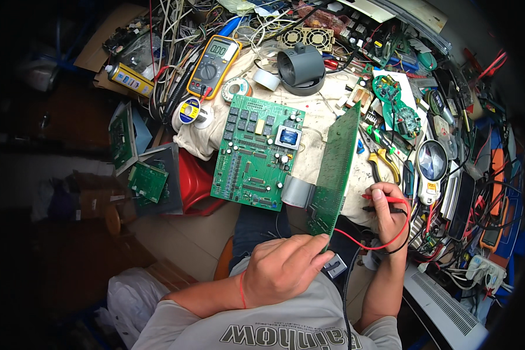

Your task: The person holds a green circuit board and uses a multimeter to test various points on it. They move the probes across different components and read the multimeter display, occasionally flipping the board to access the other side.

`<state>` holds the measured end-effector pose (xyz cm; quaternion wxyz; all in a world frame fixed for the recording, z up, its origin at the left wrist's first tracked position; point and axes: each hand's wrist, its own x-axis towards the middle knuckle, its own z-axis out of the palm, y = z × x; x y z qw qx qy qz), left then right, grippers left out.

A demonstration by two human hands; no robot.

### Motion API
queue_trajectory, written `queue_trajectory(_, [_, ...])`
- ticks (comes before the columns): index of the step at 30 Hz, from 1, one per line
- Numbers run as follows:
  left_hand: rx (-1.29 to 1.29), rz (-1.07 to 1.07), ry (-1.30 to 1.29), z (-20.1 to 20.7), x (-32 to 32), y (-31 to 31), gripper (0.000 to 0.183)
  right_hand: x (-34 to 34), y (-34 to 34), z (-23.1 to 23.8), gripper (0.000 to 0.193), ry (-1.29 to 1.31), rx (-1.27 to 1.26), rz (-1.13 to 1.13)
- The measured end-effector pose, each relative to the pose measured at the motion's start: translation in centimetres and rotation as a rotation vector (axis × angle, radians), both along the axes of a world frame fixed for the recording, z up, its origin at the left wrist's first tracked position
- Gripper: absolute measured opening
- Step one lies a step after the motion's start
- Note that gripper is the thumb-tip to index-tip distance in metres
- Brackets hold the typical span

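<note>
My left hand (pixel 283 267) grips the near lower corner of a green circuit board (pixel 336 166), which stands tilted on edge with its solder side partly toward me. A grey ribbon cable (pixel 298 192) joins it to a second green circuit board (pixel 254 153) lying flat at its left, with black relays and a blue transformer on it. To the right, my right hand (pixel 387 213) is closed round a red test probe (pixel 382 199) and a black test probe (pixel 385 209), their leads hanging in a loop. Neither probe tip touches a board.
A yellow multimeter (pixel 214 67) lies beyond the flat board, near solder spools (pixel 237 88) and a grey cylindrical part (pixel 301 67). Yellow-handled pliers (pixel 385 166) and a magnifier (pixel 432 163) lie at right amid tangled tools. At left is a red stool (pixel 193 184).
</note>
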<state>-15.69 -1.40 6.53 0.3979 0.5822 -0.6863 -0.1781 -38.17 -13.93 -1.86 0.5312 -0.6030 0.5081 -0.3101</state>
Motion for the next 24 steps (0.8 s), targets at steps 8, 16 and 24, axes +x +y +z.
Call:
queue_trajectory(8, [-0.035, 0.083, -0.012, -0.2, 1.5, 1.0, 0.031, -0.4, 0.4, -0.4, 0.025, 0.014, 0.014, -0.030])
queue_trajectory(16, [-0.001, 0.256, -0.051, -0.7, 4.8, 2.4, 0.024, 1.1, 0.2, 0.1, 0.018, -0.171, -0.090, -0.163])
queue_trajectory(24, [0.072, 0.378, 0.085, -2.2, 7.3, 2.9, 0.019, 2.6, -1.0, 0.4, 0.023, -0.096, -0.257, -0.039])
